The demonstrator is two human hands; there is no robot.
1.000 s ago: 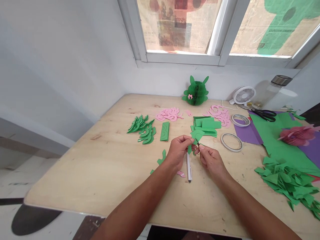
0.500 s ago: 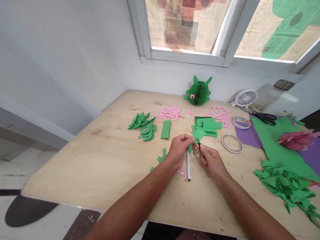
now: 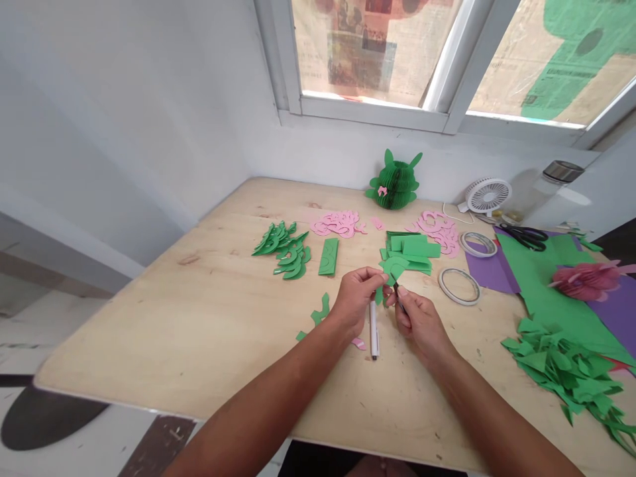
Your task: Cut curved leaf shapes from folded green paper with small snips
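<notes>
My left hand (image 3: 356, 298) pinches a piece of green paper (image 3: 394, 270) by its edge, above the middle of the table. Closed around small dark scissors (image 3: 396, 289), my right hand (image 3: 419, 319) holds their blades against that paper; the fingers cover most of the handles. Between my hands and the table's front edge lies a white pen (image 3: 374, 334). A stack of green paper strips (image 3: 411, 248) sits just beyond my fingers. Left of it is a folded green rectangle (image 3: 328, 257) with a curved outline drawn on it. Green scraps (image 3: 320, 310) lie by my left wrist.
Cut green shapes (image 3: 285, 250) and pink shapes (image 3: 338, 224) lie farther back. A green paper figure (image 3: 395, 184) stands by the wall. Rightward are tape rolls (image 3: 460, 287), black scissors (image 3: 524, 236), a fan (image 3: 488, 195), a bottle (image 3: 551, 189) and a heap of green scraps (image 3: 566, 368).
Both hands stay nearly in place, with the scissors still at the green paper. The held paper has turned slightly, and the whole view has shifted a little.
</notes>
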